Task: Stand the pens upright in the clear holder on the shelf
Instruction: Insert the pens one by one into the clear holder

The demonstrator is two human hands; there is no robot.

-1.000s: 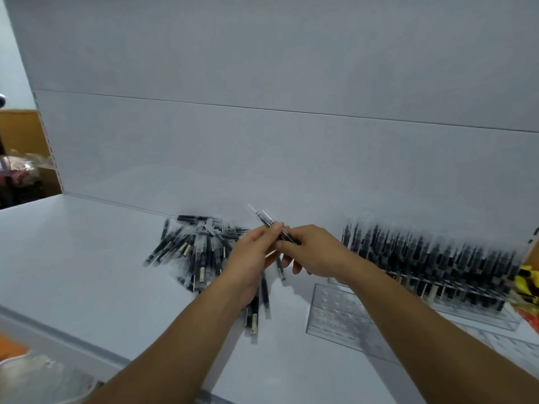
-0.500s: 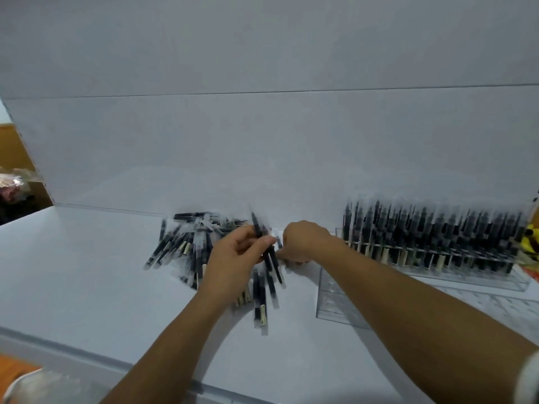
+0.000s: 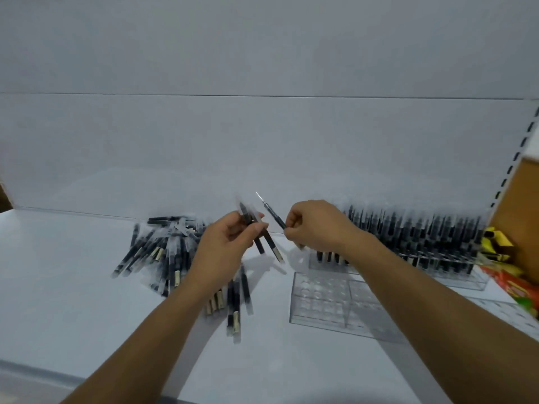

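Note:
A heap of black pens in clear sleeves (image 3: pixel 163 246) lies on the white shelf (image 3: pixel 58 301), left of centre. My left hand (image 3: pixel 230 243) holds a few pens (image 3: pixel 264 240) raised above the heap, tips up. My right hand (image 3: pixel 315 225) pinches a single pen (image 3: pixel 272 215), tilted with its tip up and to the left, just right of the left hand's pens. The clear holder (image 3: pixel 329 298) stands at the right; its front holes show bare, and its back rows (image 3: pixel 423 237) carry many upright pens.
A brown cardboard box (image 3: pixel 519 217) and red and yellow packets (image 3: pixel 513 278) sit at the far right edge. A grey back panel rises behind the shelf. The shelf's front lip runs along the bottom left.
Both hands have lifted from the heap. The right hand has drawn one pen away from the left hand's bunch, and the view has swung to the right.

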